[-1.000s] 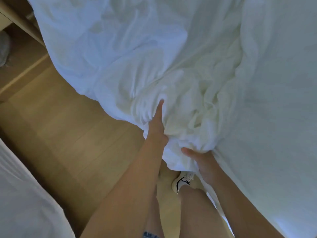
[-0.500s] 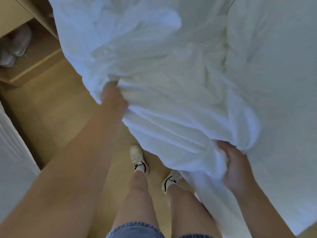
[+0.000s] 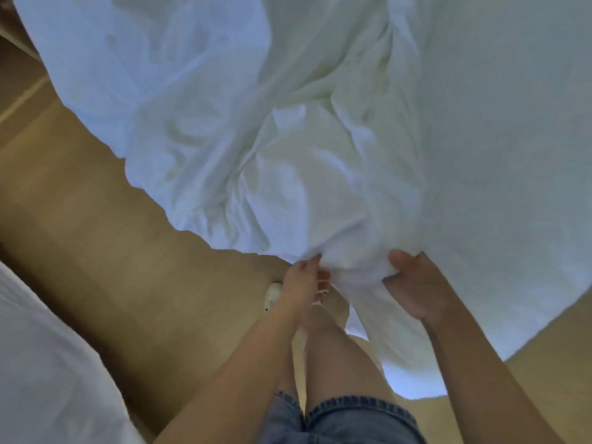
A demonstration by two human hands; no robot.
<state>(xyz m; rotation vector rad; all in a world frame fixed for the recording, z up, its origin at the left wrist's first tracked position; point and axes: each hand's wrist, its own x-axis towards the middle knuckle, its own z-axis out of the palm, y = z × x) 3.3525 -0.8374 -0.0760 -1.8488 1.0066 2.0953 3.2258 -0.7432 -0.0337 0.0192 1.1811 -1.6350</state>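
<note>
A large white crumpled sheet (image 3: 288,149) spreads over the bed and hangs off its near edge toward the floor. My left hand (image 3: 302,283) pinches a bunched fold of the sheet at that near edge. My right hand (image 3: 416,283) sits just to the right, thumb up and fingers curled round the same bunch of cloth. The two hands are close together, with a puff of fabric between them. The fingertips of both hands are partly buried in the cloth.
A wooden floor (image 3: 112,235) runs along the left of the bed. Another white bed or cover (image 3: 41,363) fills the lower left corner. My legs in denim shorts (image 3: 336,418) and a white shoe (image 3: 274,294) stand right against the bed edge.
Half a second ago my hands were wide apart holding the sheet stretched and lifted. Now they have come together at the near edge and the sheet has dropped back in folds.
</note>
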